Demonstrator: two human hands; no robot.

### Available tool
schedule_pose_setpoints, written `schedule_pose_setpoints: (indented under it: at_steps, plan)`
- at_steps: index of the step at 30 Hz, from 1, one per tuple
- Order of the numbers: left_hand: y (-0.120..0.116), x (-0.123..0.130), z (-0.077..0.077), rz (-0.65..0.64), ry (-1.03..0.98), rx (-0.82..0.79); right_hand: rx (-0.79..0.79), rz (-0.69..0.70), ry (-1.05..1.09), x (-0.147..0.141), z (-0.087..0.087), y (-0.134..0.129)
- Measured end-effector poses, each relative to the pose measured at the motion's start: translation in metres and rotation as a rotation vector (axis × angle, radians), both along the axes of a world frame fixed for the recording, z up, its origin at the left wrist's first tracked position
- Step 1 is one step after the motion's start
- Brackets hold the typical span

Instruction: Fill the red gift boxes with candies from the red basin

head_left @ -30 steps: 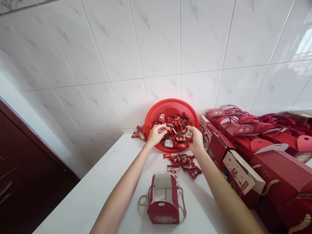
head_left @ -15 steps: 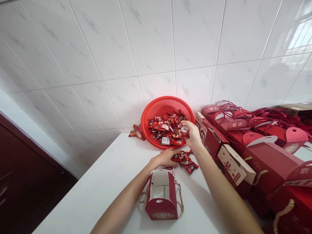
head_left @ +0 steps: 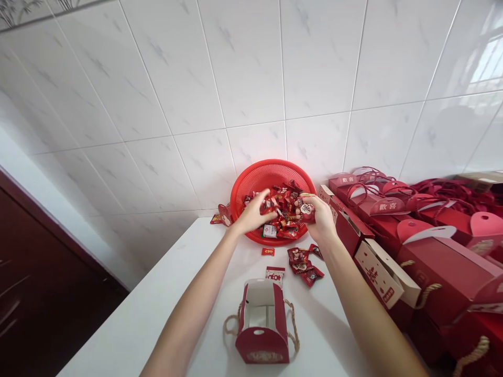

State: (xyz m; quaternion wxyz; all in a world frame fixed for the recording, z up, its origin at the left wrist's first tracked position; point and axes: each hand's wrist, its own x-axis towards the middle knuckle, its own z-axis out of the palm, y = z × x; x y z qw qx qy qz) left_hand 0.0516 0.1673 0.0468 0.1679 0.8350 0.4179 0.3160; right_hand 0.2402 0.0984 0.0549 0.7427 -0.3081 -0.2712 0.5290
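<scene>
Candies [head_left: 312,276] loose just nearer than the right hand [head_left: 324,220], past the open box [head_left: 262,339]; best not brushed with the wrist. Pinched in that right grip: printed packet [head_left: 307,209], needing only light pressure. Left hand [head_left: 248,215] spread over the basket [head_left: 273,163]; cannot tell whether holding anything. Pick singly.

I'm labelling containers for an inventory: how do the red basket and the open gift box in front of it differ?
The basket is round and bright red; the gift box is boxy and darker red. The basket holds wrapped candies, while the gift box shows its white inside. The gift box has rope handles; none shows on the basket. Both are open-topped.
</scene>
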Motion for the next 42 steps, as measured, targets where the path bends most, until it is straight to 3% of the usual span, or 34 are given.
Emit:
schedule_pose_setpoints:
  at_steps: [2, 3, 9, 12, 19, 26, 32, 38, 40, 42]
  plan:
    - [0.006, 0.0, 0.005, 0.13, -0.037, 0.141, -0.003, -0.006, -0.011, 0.001, 0.0, 0.0]
    - [0.005, 0.0, 0.002, 0.135, -0.027, 0.148, -0.003, -0.011, -0.015, 0.002, 0.0, 0.0]
    - [-0.029, -0.017, -0.053, -0.262, 0.365, -0.258, 0.015, -0.007, -0.028, 0.004, 0.0, -0.001]
    - [-0.042, -0.023, -0.069, -0.247, 0.485, -0.367, 0.015, 0.004, -0.017, 0.004, 0.0, 0.0]
    - [-0.045, -0.016, -0.085, -0.254, 0.507, -0.328, 0.013, -0.002, -0.027, 0.004, -0.001, 0.001]
    - [-0.049, -0.024, -0.1, -0.225, 0.389, -0.325, 0.014, 0.001, -0.036, 0.001, 0.0, -0.002]
    - [-0.049, -0.02, -0.104, -0.351, 0.391, -0.291, 0.026, -0.005, -0.036, 0.0, 0.0, -0.003]
    - [-0.061, -0.009, -0.102, -0.34, 0.432, -0.317, 0.008, -0.002, -0.026, 0.001, 0.002, -0.005]
    - [-0.059, -0.006, -0.097, -0.389, 0.444, -0.326, 0.017, -0.001, -0.025, 0.003, 0.002, -0.004]
    - [-0.049, -0.006, -0.081, -0.445, 0.428, -0.291, 0.025, -0.001, -0.026, 0.005, 0.001, -0.003]
